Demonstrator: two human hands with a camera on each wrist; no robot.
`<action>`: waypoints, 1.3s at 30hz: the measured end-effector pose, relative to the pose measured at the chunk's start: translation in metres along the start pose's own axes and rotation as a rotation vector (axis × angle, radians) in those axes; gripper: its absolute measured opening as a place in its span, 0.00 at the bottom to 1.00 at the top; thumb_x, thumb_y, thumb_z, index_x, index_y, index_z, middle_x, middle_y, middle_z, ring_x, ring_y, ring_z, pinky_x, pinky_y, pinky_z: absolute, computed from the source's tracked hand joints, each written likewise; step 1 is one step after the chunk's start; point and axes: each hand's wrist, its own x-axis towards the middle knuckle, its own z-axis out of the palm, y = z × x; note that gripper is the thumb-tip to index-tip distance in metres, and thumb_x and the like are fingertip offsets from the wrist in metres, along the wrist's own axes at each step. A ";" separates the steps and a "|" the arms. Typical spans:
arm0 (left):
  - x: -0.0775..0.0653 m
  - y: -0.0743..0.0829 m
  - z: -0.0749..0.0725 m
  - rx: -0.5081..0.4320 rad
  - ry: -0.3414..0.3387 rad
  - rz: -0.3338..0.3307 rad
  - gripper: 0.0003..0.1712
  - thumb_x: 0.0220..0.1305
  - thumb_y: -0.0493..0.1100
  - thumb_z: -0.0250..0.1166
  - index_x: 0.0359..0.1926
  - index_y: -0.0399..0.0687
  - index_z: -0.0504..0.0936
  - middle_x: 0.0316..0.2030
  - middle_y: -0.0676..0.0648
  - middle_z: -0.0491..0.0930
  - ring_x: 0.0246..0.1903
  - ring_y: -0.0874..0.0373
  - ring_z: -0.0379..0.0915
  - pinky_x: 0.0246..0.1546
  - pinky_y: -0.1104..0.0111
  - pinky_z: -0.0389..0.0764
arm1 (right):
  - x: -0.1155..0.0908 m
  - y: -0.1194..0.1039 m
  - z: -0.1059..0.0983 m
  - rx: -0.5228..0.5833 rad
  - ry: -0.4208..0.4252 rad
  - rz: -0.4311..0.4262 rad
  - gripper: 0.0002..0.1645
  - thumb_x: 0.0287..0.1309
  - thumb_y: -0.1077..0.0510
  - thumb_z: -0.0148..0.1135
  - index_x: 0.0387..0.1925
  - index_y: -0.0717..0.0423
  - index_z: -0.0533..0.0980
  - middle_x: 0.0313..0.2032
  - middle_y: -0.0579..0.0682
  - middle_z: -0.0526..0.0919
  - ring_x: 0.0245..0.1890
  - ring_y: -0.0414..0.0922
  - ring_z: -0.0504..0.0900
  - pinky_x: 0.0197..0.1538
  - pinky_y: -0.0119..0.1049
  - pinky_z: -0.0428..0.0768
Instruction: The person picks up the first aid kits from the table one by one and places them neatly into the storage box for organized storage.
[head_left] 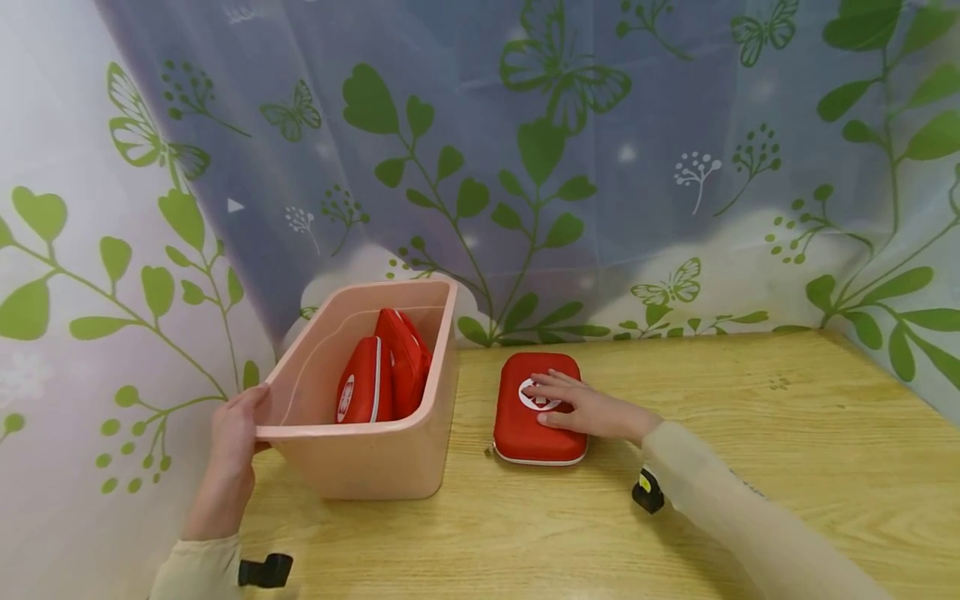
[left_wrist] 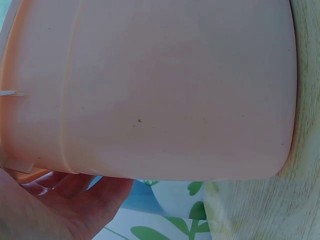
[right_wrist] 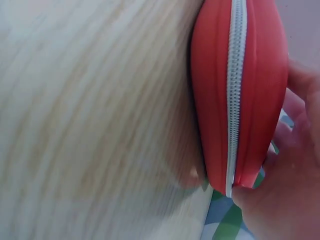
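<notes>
A red zippered first-aid case [head_left: 528,437] with a white round emblem lies flat on the wooden table. Across its top rests my right hand [head_left: 588,412], fingers extended over the emblem. The right wrist view shows the case's white zipper [right_wrist: 234,100] from the side, with the hand [right_wrist: 285,160] against the case. To the left stands a pink plastic bin [head_left: 367,462]. My left hand [head_left: 234,442] grips its near left rim corner. Inside the bin, one red case [head_left: 365,383] leans on edge in front of another red case [head_left: 408,367].
The wooden table [head_left: 712,400] extends to the right of the case. Behind it hangs a printed cloth [head_left: 465,100] with leaves and butterflies, and more cloth covers the left side. Each wrist carries a small black device [head_left: 647,492].
</notes>
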 end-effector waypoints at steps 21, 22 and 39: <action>-0.001 0.002 0.000 -0.020 0.006 -0.002 0.28 0.72 0.50 0.53 0.61 0.30 0.68 0.24 0.60 0.76 0.23 0.66 0.74 0.21 0.72 0.76 | -0.009 -0.018 0.005 -0.121 0.384 0.133 0.31 0.66 0.62 0.57 0.69 0.60 0.65 0.67 0.63 0.67 0.65 0.62 0.66 0.65 0.58 0.64; -0.001 0.002 0.001 -0.024 0.006 0.000 0.27 0.72 0.50 0.53 0.60 0.31 0.69 0.24 0.60 0.76 0.23 0.66 0.74 0.21 0.72 0.77 | -0.009 -0.020 0.006 -0.156 0.416 0.147 0.32 0.66 0.62 0.57 0.69 0.62 0.64 0.67 0.64 0.66 0.64 0.62 0.67 0.65 0.58 0.64; 0.000 0.000 -0.001 -0.012 0.008 0.002 0.28 0.72 0.49 0.52 0.60 0.30 0.69 0.24 0.61 0.76 0.22 0.66 0.74 0.21 0.72 0.77 | 0.009 -0.035 0.014 -0.071 0.210 0.630 0.67 0.57 0.32 0.61 0.71 0.76 0.39 0.48 0.65 0.79 0.43 0.55 0.79 0.50 0.48 0.75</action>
